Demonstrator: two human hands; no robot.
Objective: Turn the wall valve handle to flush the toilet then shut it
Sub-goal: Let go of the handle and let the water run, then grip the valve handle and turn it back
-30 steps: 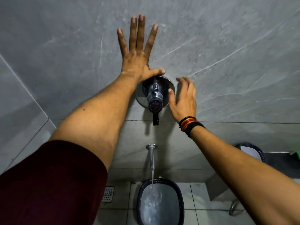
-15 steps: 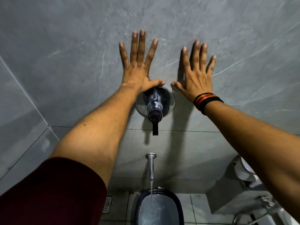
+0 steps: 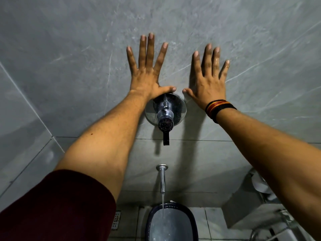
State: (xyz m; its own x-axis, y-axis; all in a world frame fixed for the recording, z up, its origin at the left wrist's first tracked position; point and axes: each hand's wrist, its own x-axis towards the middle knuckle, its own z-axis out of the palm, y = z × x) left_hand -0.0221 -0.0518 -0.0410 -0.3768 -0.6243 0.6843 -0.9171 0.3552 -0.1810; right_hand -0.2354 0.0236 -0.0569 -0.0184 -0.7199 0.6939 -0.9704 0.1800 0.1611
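A chrome wall valve (image 3: pixel 165 115) sits on a round plate on the grey marble wall, its dark handle (image 3: pixel 166 139) pointing straight down. My left hand (image 3: pixel 147 73) lies flat on the wall just above-left of the valve, fingers spread, thumb touching the plate's top edge. My right hand (image 3: pixel 208 80) lies flat on the wall above-right of the valve, fingers spread, holding nothing. Below, a thin stream of water runs from a chrome spout (image 3: pixel 162 178) into the dark-rimmed floor toilet pan (image 3: pixel 172 223).
A floor drain grate (image 3: pixel 116 220) is left of the pan. A grey step block (image 3: pixel 251 211) and chrome fittings (image 3: pixel 278 228) stand at the lower right. A side wall (image 3: pixel 20 127) meets the back wall at the left.
My right hand left the valve's right side, rose and flattened on the wall above-right. The view tilted slightly. The handle stays pointing down and water keeps trickling from the spout.
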